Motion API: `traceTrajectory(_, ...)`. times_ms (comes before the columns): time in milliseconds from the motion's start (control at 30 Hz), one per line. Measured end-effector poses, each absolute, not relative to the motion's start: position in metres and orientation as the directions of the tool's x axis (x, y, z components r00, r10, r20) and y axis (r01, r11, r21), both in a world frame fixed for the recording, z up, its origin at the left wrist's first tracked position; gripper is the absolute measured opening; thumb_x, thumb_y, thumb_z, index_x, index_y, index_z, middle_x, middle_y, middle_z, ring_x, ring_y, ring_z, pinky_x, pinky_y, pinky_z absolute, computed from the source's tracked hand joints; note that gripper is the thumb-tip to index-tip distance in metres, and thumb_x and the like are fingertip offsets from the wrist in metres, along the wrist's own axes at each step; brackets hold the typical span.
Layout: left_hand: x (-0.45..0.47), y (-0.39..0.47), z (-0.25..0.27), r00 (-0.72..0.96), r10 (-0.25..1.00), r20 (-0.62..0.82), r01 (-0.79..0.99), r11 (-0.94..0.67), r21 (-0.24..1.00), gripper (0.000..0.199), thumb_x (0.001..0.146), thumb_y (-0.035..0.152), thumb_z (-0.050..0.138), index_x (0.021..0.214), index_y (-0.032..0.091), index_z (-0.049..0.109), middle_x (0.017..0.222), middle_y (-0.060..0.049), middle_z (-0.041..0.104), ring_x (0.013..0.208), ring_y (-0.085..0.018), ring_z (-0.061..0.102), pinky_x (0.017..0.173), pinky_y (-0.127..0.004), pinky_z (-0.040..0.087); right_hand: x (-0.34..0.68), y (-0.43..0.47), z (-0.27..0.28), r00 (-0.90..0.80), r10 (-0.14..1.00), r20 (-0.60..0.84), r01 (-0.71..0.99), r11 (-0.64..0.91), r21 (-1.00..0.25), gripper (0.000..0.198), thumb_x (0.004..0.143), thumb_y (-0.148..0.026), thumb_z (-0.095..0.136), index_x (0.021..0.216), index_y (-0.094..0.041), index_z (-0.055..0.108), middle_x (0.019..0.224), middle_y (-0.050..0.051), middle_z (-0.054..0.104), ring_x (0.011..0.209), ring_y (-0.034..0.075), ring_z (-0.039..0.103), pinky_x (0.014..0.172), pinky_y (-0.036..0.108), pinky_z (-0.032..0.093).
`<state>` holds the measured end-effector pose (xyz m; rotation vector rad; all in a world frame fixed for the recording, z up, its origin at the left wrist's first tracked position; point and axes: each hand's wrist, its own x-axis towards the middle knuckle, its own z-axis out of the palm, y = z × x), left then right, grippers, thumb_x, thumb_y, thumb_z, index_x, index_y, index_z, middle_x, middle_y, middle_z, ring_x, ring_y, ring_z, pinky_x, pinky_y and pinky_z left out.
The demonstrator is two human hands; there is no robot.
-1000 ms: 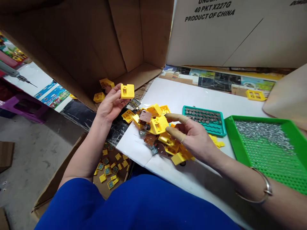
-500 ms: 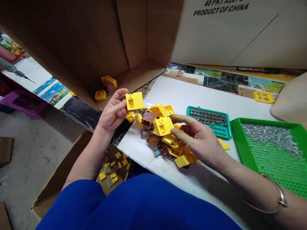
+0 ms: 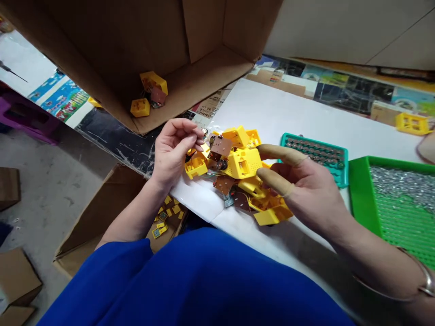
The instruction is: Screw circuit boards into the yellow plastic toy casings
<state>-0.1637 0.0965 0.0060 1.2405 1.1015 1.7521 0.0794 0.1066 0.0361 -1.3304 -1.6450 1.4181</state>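
My left hand [image 3: 176, 149] is closed at the left of the pile, thumb and fingers pressed together; what they hold, if anything, is hidden. A small round shiny part [image 3: 204, 132] shows by its fingertips. Below them lies an open yellow casing [image 3: 196, 166] with wires. My right hand [image 3: 292, 181], with tan finger covers on thumb and forefinger, grips the right edge of a yellow plastic casing [image 3: 245, 163] with a small slot and speaker holes. Around it are heaped brown circuit boards [image 3: 221, 146], wires and more yellow casings [image 3: 272, 215].
A teal tray [image 3: 343, 176] of round metal parts stands right of the pile, beside a green tray [image 3: 360, 199] of small silvery pieces. At the back left a cardboard box [image 3: 204, 68] contains yellow parts. Another box [image 3: 98, 217] sits below the table edge.
The yellow casing that my left hand held up is gone from its fingers, and that hand has moved toward the pile. My right hand keeps its casing. The view has shifted.
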Motion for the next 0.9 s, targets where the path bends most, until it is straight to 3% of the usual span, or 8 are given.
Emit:
traceTrajectory(67, -0.171, 0.087, 0.007, -0.264, 0.804, 0.533, 0.170, -0.505, 0.846, 0.011, 0.087, 0.032, 0.069, 0.096, 0.026, 0.065, 0.092, 0.000, 0.067, 0.078, -0.013, 0.065, 0.069, -0.026, 0.057, 0.080, 0.107, 0.035, -0.333, 0.927, -0.173, 0.296, -0.071, -0.952, 0.038, 0.081, -0.035, 0.073, 0.118, -0.028, 0.066, 0.073, 0.002, 0.067, 0.056, 0.016, 0.061, 0.049, 0.030, 0.053)
traceTrajectory(133, -0.183, 0.075, 0.010, -0.045, 0.751, 0.659, 0.422, -0.584, 0.694, 0.017, 0.084, 0.034, 0.072, 0.099, 0.027, 0.067, 0.095, -0.002, 0.068, 0.086, -0.016, 0.066, 0.076, -0.032, 0.058, 0.081, 0.107, 0.033, -0.333, 0.929, -0.165, 0.295, -0.063, -0.953, 0.038, 0.081, -0.036, 0.073, 0.118, -0.028, 0.066, 0.077, 0.002, 0.068, 0.060, 0.017, 0.063, 0.051, 0.031, 0.056)
traceTrajectory(233, -0.199, 0.057, 0.007, 0.343, 0.790, 0.508, 0.627, -0.595, 0.502, 0.032, 0.080, 0.029, 0.076, 0.111, 0.023, 0.067, 0.107, -0.008, 0.069, 0.098, -0.022, 0.066, 0.085, -0.038, 0.057, 0.082, 0.108, 0.032, -0.340, 0.927, -0.157, 0.289, -0.056, -0.956, 0.037, 0.081, -0.036, 0.073, 0.116, -0.028, 0.067, 0.077, 0.002, 0.068, 0.060, 0.016, 0.063, 0.051, 0.030, 0.056)
traceTrajectory(300, -0.202, 0.047, 0.000, 0.309, 0.850, 0.427, 0.673, -0.512, 0.534, 0.035, 0.085, 0.021, 0.069, 0.120, 0.021, 0.064, 0.113, -0.010, 0.070, 0.101, -0.021, 0.067, 0.088, -0.037, 0.057, 0.082, 0.108, 0.032, -0.344, 0.926, -0.157, 0.291, -0.053, -0.955, 0.036, 0.081, -0.035, 0.073, 0.116, -0.028, 0.067, 0.072, 0.001, 0.066, 0.057, 0.015, 0.061, 0.048, 0.029, 0.053)
traceTrajectory(367, -0.198, 0.041, -0.007, 0.103, 0.908, 0.407, 0.591, -0.385, 0.709, 0.039, 0.087, 0.016, 0.065, 0.126, 0.022, 0.061, 0.114, -0.009, 0.072, 0.099, -0.018, 0.069, 0.086, -0.033, 0.059, 0.082, 0.108, 0.032, -0.350, 0.922, -0.164, 0.292, -0.059, -0.955, 0.037, 0.081, -0.035, 0.073, 0.116, -0.029, 0.067, 0.069, 0.000, 0.064, 0.056, 0.015, 0.060, 0.047, 0.029, 0.052)
traceTrajectory(500, -0.187, 0.036, -0.007, -0.118, 0.970, 0.212, 0.141, -0.195, 0.971, 0.044, 0.080, 0.015, 0.076, 0.122, 0.026, 0.066, 0.113, -0.004, 0.075, 0.097, -0.015, 0.072, 0.081, -0.024, 0.060, 0.081, 0.107, 0.034, -0.331, 0.925, -0.187, 0.281, -0.093, -0.955, 0.038, 0.080, -0.037, 0.074, 0.117, -0.030, 0.066, 0.070, 0.001, 0.064, 0.058, 0.017, 0.061, 0.049, 0.031, 0.054)
traceTrajectory(667, -0.182, 0.036, 0.008, -0.123, 0.990, 0.068, -0.080, -0.078, 0.994, 0.038, 0.072, 0.015, 0.084, 0.108, 0.023, 0.074, 0.104, -0.004, 0.077, 0.090, -0.016, 0.074, 0.078, -0.023, 0.061, 0.081, 0.106, 0.037, -0.327, 0.926, -0.186, 0.313, -0.079, -0.947, 0.039, 0.079, -0.041, 0.075, 0.116, -0.030, 0.067, 0.077, 0.003, 0.066, 0.062, 0.017, 0.062, 0.053, 0.033, 0.054)
traceTrajectory(900, -0.183, 0.038, 0.008, -0.099, 0.992, 0.076, -0.096, -0.086, 0.992, 0.038, 0.070, 0.014, 0.085, 0.105, 0.024, 0.075, 0.099, -0.002, 0.077, 0.085, -0.014, 0.073, 0.074, -0.021, 0.059, 0.081, 0.105, 0.038, -0.309, 0.933, -0.183, 0.352, -0.066, -0.934, 0.039, 0.080, -0.040, 0.074, 0.117, -0.030, 0.067, 0.081, 0.003, 0.069, 0.063, 0.017, 0.062, 0.052, 0.032, 0.053)
